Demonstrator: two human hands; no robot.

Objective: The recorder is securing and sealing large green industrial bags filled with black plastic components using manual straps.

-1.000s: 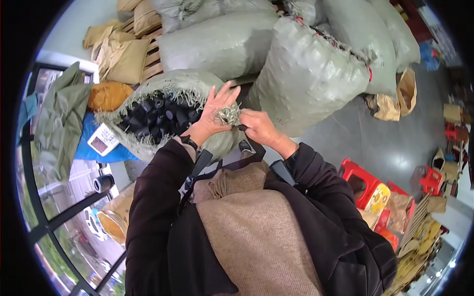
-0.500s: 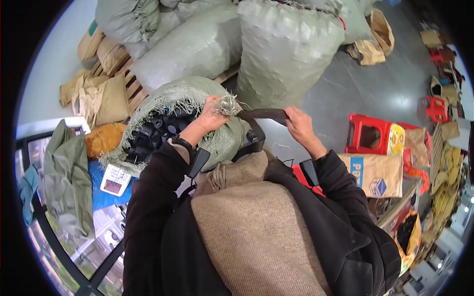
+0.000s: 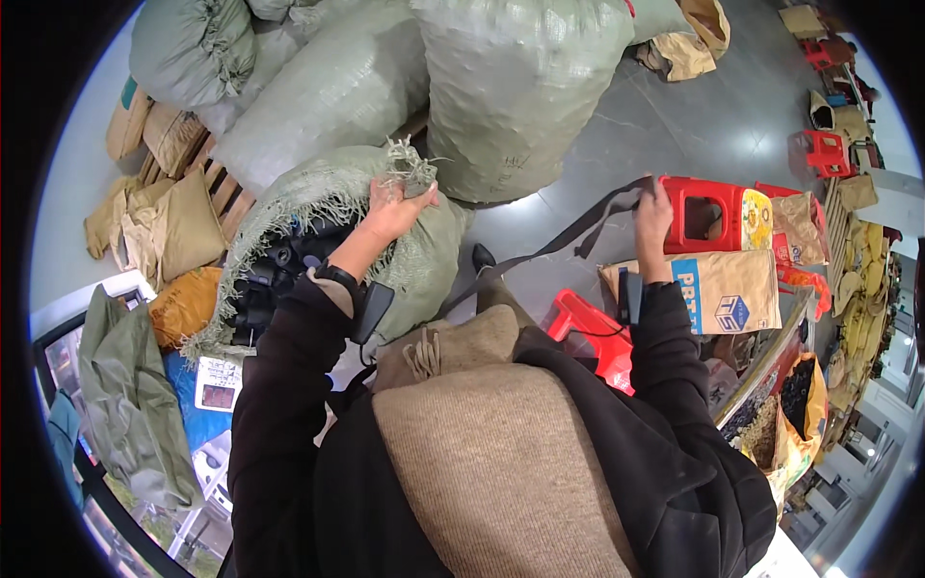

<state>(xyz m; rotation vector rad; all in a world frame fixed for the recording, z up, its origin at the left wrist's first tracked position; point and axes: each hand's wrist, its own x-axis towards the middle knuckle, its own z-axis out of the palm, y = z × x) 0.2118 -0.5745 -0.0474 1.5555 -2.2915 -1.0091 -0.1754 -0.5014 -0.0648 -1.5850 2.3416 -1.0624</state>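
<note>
In front of me, slightly left, stands an open pale-green woven sack with a frayed rim. Many black plastic-looking parts fill its mouth; their exact kind is unclear. My left hand is closed around a bunched, frayed section of the rim. Off to the right, my right hand grips one end of a long dark strap. That strap slants down leftward to the sack's near side, where its lower end is hidden, and a loose portion hangs below my right hand.
Large stuffed green sacks stand beyond, beside a wooden pallet. Right of me are a red plastic stool, a brown paper bag and a red plastic object. An orange bag and a white device with keys lie left.
My right hand has moved right, drawing the strap out into a longer line away from the sack. My left hand still grips the rim, while the whole view has shifted.
</note>
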